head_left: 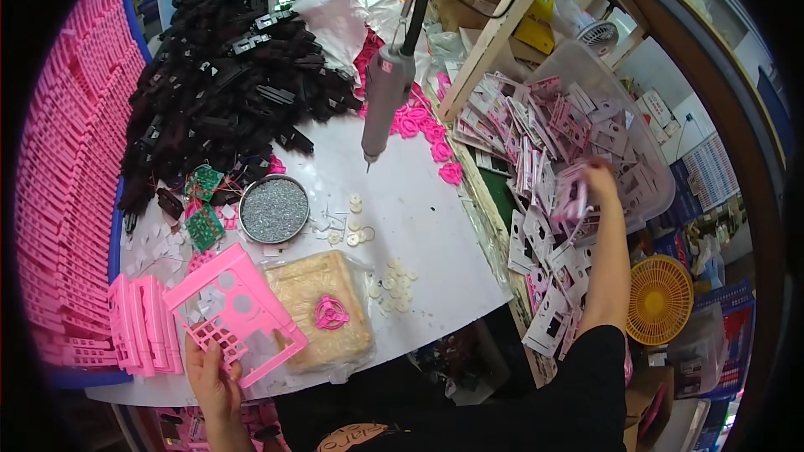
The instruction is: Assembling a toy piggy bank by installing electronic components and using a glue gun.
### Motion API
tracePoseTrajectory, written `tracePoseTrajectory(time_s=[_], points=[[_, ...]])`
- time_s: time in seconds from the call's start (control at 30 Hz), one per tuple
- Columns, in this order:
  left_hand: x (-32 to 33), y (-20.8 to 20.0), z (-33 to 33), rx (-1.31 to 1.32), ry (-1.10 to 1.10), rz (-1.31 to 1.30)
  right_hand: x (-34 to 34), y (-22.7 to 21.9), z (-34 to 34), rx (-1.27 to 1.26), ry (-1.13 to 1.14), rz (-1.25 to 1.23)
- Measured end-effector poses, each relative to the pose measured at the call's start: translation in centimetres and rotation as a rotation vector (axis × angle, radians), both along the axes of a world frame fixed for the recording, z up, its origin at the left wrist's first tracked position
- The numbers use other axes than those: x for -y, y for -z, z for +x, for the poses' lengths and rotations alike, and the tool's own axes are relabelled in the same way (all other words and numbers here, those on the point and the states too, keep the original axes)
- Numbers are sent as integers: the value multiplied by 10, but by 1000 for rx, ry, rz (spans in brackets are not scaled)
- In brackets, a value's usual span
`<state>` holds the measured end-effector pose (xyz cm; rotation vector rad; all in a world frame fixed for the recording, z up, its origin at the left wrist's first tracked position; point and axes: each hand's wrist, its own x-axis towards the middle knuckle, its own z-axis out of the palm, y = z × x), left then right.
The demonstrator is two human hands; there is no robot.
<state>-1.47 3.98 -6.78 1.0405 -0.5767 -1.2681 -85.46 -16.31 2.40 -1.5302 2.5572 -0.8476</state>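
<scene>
My left hand (pixel 214 377) is closed on the lower edge of a pink plastic casing (pixel 289 331) with round openings and a grid of small square holes. It is held tilted over the near left of the table, beside a wrapped tan pad (pixel 322 272). A pink spoked ring (pixel 332 312) lies on that pad. My right hand (pixel 600 181) reaches far to the right over a heap of flat white and pink panels (pixel 548 322). Its fingers grip a pinkish-white panel (pixel 571 192), slightly blurred; part of the grip is hidden.
An electric screwdriver (pixel 387 100) hangs over the table. Left of it are a round dish of small screws (pixel 274 209), green circuit boards (pixel 204 226) and a heap of black parts (pixel 226 75). Pink casings (pixel 75 159) are stacked far left. A clear bin (pixel 657 167) and yellow basket (pixel 660 300) stand right.
</scene>
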Motion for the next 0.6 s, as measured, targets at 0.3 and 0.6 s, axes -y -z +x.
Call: tracePoseTrajectory(time_s=[0.3,0.6], points=[[-4,-9,-25,-68,0,56,-54,-42,333,1039,-655,-585],[19,-5,-72,-309,307,54,-87,33,510,1688,-921,4]])
